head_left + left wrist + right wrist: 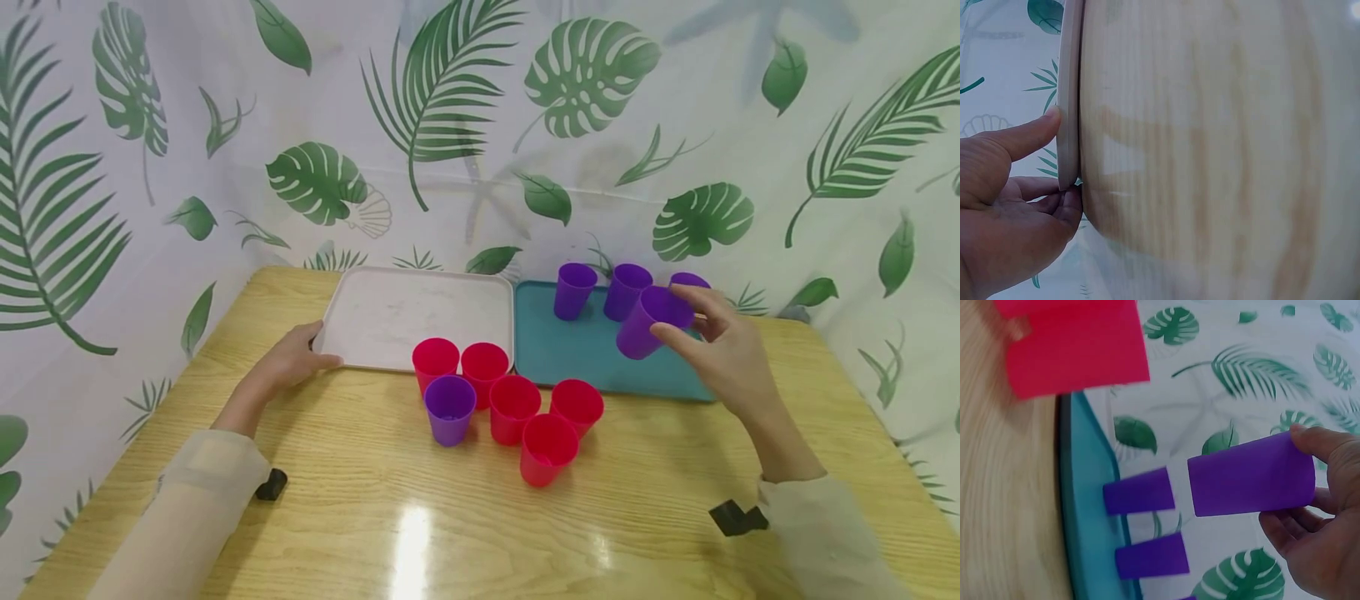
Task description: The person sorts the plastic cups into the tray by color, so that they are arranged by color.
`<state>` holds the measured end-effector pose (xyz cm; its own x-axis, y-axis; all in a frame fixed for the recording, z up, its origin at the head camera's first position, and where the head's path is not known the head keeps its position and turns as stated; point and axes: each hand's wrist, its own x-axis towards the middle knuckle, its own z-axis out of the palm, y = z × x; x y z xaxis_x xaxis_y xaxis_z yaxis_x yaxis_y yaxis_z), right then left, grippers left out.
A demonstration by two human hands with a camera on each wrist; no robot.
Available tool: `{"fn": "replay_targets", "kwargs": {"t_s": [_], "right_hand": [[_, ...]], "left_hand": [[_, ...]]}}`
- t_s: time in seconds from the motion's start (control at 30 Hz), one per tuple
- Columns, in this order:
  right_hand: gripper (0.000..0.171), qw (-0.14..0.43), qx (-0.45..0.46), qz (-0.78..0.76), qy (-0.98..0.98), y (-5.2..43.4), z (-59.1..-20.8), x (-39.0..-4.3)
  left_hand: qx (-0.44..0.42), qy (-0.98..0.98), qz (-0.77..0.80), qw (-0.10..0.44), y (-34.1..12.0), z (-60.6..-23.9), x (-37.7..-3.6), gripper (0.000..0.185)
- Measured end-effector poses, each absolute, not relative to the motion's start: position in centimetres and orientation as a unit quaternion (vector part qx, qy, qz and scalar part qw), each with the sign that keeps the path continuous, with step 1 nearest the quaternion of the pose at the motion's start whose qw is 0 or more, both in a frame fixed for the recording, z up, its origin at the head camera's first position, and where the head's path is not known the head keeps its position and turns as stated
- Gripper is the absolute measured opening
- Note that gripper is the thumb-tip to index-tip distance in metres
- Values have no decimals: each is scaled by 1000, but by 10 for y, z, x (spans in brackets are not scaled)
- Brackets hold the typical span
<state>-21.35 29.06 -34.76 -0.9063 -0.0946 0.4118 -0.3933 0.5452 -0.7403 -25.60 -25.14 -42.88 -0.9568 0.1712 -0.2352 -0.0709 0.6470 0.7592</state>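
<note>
My right hand (723, 350) grips a purple cup (643, 327) near its rim, thumb and fingers on opposite sides. The cup is held tilted over the teal tray (600, 371), its base toward the tray in the right wrist view. Behind it on that tray stand more purple cups, one (575, 293) at the left, another (627, 293) beside it, and a third (688, 280) partly hidden. At the far left, my left hand (288, 358) holds the near left corner of the white tray (420, 312); in the left wrist view the thumb and curled fingers (1071, 206) touch its edge.
In front of the trays several red cups (549, 450) stand upright in a cluster on the wooden table (337, 500), with one purple cup (450, 412) at their left. A leaf-print cloth (465, 167) hangs behind the table.
</note>
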Motion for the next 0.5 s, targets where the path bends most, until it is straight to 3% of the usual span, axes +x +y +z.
{"fn": "replay_targets", "kwargs": {"t_s": [0.5], "right_hand": [[61,195,57,458,-865,343,-387,-237]], "left_hand": [[27,899,417,131,-251,-432,-255,81]]}}
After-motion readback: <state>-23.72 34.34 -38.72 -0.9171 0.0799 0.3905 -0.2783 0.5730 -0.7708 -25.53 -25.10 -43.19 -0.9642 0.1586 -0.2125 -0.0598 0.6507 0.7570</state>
